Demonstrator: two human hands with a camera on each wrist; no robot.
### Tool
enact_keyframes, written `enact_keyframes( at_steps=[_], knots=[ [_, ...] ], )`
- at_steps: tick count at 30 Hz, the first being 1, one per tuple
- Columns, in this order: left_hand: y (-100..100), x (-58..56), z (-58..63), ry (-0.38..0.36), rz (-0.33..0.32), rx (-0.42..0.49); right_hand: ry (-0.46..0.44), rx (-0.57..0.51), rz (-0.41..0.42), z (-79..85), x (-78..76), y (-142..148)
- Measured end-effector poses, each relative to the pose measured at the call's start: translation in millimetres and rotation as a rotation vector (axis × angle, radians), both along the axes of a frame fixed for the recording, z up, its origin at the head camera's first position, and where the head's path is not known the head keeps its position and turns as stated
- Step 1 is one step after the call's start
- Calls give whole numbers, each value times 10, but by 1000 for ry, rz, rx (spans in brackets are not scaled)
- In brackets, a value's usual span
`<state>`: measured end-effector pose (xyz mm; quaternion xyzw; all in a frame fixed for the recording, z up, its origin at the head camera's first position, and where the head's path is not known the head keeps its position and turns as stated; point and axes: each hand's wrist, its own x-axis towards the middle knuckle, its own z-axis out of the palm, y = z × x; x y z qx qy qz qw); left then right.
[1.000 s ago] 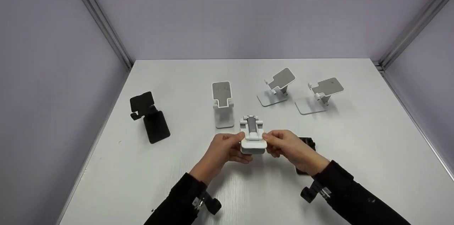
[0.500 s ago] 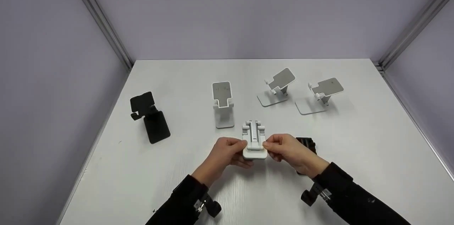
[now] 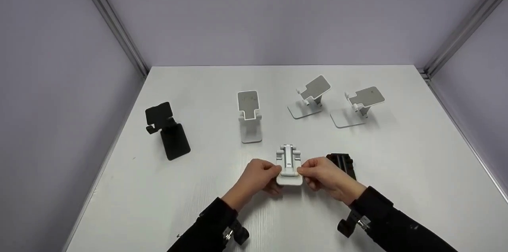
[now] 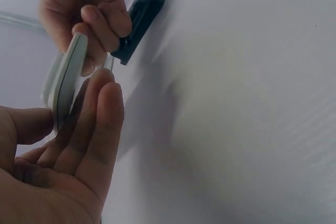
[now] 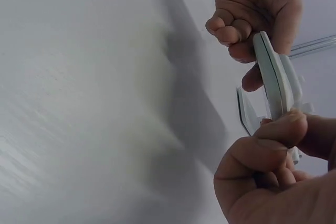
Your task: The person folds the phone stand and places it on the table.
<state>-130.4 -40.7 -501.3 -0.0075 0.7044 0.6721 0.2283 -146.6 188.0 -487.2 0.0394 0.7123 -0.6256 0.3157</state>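
Observation:
A white folding phone stand (image 3: 289, 164), folded flat with its hinged arm uppermost, is held between both hands above the table. My left hand (image 3: 258, 176) pinches its left edge, thumb on top and fingers beneath. On the opposite edge my right hand (image 3: 327, 176) pinches it between thumb and curled forefinger. Seen edge-on in the left wrist view, the folded stand (image 4: 68, 80) hangs clear of the tabletop, with the fingers behind it. The right wrist view shows the same stand (image 5: 273, 74) gripped from both sides. A folded black stand (image 3: 342, 162) lies partly hidden behind my right wrist.
Three unfolded white phone stands stand farther back: one at centre (image 3: 251, 131), one right of it (image 3: 315, 87) and one at far right (image 3: 367, 97). An unfolded black stand (image 3: 175, 143) is at left. Panels (image 3: 254, 18) enclose the white table (image 3: 198, 200).
The held white stand has tilted flatter, its arm now lying down against the base. Both hands have moved with it slightly toward the body and to the right.

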Motion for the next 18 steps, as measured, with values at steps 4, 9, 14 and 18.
enact_keyframes(
  at_steps=[4, 9, 14, 18],
  knots=[
    [4, -1, 7, 0, -5, -29, -9, 44, -55, -24, 12, 21],
    [-10, -9, 11, -4, -9, -50, 29, 133, -86, -34, 16, 61],
    [-39, -19, 0, 40, -20, -84, 58, 238, -82, -53, 15, 88],
    [-104, -34, 1, 108, -26, -163, 87, 315, -71, -65, 12, 101]
  ],
)
